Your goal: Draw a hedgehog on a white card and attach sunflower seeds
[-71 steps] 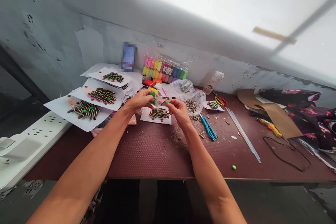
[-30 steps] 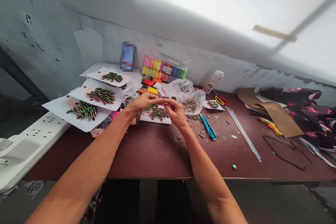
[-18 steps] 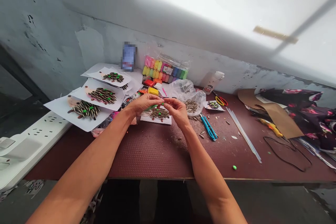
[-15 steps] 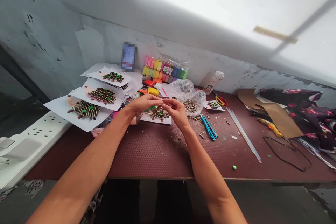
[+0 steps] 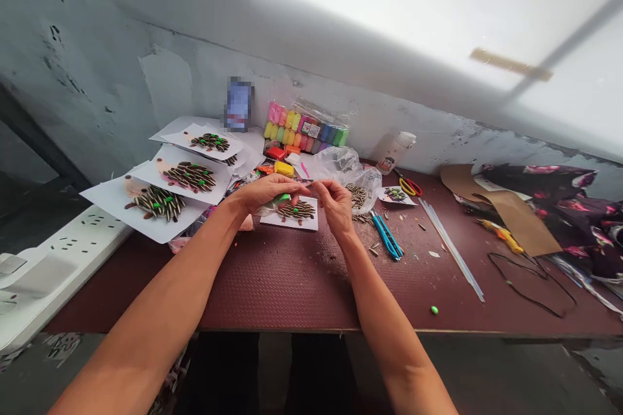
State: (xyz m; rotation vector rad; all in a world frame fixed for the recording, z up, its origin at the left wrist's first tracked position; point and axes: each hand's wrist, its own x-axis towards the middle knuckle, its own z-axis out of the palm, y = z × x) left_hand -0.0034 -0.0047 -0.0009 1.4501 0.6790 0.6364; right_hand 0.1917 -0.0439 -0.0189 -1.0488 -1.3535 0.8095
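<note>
My left hand [image 5: 265,193] is closed around a small packet of green clay [image 5: 279,199] in a clear wrapper. Close by, my right hand [image 5: 335,205] pinches finger and thumb together near the left fingertips; whatever lies between them is too small to make out. Below both hands a white card [image 5: 311,224] lies on the table, bearing a hedgehog picture [image 5: 298,210] covered with sunflower seeds and a few green dots. Part of that card is hidden by the left hand. Behind the right hand, loose sunflower seeds [image 5: 357,194] spill from a clear plastic bag [image 5: 341,162].
Finished-looking hedgehog cards [image 5: 189,176] are stacked at left beside a white power strip [image 5: 80,240]. Coloured clay packs [image 5: 306,128] lean on the wall. To the right lie a blue cutter [image 5: 387,237], scissors [image 5: 411,185], glue sticks [image 5: 452,249] and a yellow glue gun [image 5: 506,237].
My hands have drawn slightly apart, the right one shifting a little rightward. The green clay packet now sits lower in the left hand, and more of the hedgehog card shows.
</note>
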